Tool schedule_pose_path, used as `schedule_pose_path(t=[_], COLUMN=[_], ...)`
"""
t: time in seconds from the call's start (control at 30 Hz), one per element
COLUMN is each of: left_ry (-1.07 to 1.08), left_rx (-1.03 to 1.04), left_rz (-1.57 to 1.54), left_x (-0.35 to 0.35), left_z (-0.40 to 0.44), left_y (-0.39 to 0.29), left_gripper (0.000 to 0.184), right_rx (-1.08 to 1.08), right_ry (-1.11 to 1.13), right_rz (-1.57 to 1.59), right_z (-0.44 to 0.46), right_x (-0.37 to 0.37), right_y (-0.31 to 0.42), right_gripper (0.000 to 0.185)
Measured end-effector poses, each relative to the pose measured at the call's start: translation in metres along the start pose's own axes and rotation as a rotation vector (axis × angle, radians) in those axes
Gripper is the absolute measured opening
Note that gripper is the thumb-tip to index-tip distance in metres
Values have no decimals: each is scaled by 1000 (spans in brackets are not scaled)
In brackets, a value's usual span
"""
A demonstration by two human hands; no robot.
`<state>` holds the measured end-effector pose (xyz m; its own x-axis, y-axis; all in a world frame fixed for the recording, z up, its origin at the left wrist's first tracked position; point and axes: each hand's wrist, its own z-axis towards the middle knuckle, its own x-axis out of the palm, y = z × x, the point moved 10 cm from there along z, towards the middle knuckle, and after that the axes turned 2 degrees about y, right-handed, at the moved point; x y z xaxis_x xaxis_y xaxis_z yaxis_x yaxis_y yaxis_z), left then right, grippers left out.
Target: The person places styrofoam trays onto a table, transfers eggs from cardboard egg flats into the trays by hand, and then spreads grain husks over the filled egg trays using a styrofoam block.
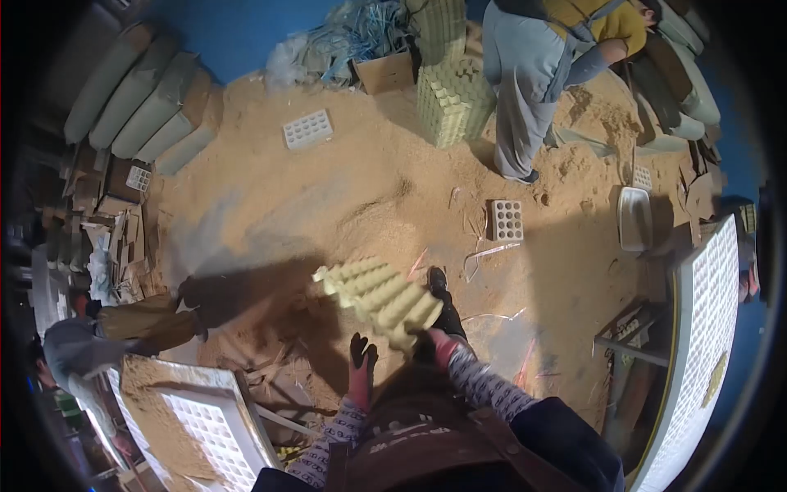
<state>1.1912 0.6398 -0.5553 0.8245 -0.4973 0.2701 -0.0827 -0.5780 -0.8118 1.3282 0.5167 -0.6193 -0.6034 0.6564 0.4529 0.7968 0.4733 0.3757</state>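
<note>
A pale yellow egg tray point(381, 297) with rows of bumps hangs tilted in front of my body, slightly blurred. My right hand point(441, 348), in a black and pinkish-red glove, grips its near right corner; the fingertips are partly hidden. To the left of the tray's near edge, apart from it, my left hand point(361, 369) is raised in a matching glove, fingers spread and nothing in them. Patterned sleeves cover both forearms.
Sawdust-like material point(369, 205) covers the floor. White perforated tables point(709, 312) stand right and lower left. A stack of egg trays point(451, 107) stands ahead beside a bending co-worker point(525, 82). Another person point(115, 328) is at left. Filled sacks point(156, 102) lean back left; a white tub point(634, 220) lies right.
</note>
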Motion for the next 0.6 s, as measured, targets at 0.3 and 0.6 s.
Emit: schedule_pose_path(t=[0.3, 0.6], left_ry=[-618, -532], left_rx=[-138, -359], left_rz=[230, 708], left_x=[-82, -118], left_z=[24, 171], left_y=[-35, -53], left_gripper=[42, 46], right_rx=[-140, -798], right_ry=[-8, -411], right_rz=[673, 215], right_z=[158, 257], right_x=[-150, -255], right_y=[308, 569], right_gripper=[13, 31])
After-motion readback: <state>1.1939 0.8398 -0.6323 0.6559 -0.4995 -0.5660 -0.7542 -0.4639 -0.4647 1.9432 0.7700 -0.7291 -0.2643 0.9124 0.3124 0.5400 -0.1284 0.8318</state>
